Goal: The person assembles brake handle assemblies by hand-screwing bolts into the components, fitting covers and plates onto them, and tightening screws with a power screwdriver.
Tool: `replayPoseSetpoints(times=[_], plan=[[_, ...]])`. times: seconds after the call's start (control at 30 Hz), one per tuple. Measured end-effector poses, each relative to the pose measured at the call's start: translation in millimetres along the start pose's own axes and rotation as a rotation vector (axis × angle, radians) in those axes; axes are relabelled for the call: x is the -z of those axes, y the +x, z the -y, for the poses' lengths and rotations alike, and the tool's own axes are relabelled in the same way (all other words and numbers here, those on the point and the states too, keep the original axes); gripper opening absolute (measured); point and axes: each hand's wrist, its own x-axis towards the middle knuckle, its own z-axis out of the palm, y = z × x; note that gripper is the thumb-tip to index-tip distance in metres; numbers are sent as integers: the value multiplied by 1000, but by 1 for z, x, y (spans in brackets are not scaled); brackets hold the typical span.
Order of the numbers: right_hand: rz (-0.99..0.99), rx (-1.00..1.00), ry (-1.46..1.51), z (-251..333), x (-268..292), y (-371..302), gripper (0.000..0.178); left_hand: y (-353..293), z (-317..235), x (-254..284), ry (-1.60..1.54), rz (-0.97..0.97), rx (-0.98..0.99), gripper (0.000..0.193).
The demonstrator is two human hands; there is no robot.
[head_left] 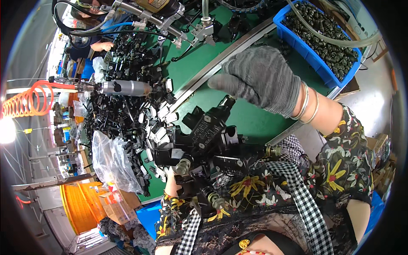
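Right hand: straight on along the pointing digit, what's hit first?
Probably the metal rail along the green work surface, just past the right hand's fingertip in the image. Depth is unclear; it may pass above.

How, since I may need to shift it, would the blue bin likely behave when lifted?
The blue bin would probably feel heavy, being filled with many small dark parts. Those would likely slide or spill if it tipped, since they lie loose and no lid shows. Its walls look upright around the load, so it should stay fairly stiff.
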Motion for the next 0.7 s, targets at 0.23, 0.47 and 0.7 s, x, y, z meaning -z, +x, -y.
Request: replayPoseSetpoints(times=[0.23, 0.47, 0.7], plan=[[269, -183, 293, -7, -2, -9, 15, -1, -1, 5, 25, -9, -19, 45], [55, 226, 298, -25, 1, -18, 26, 2, -2, 5, 48, -14, -37, 45], [164, -131, 824, -23, -8, -21, 51, 13, -3, 6, 60, -14, -36, 45]])
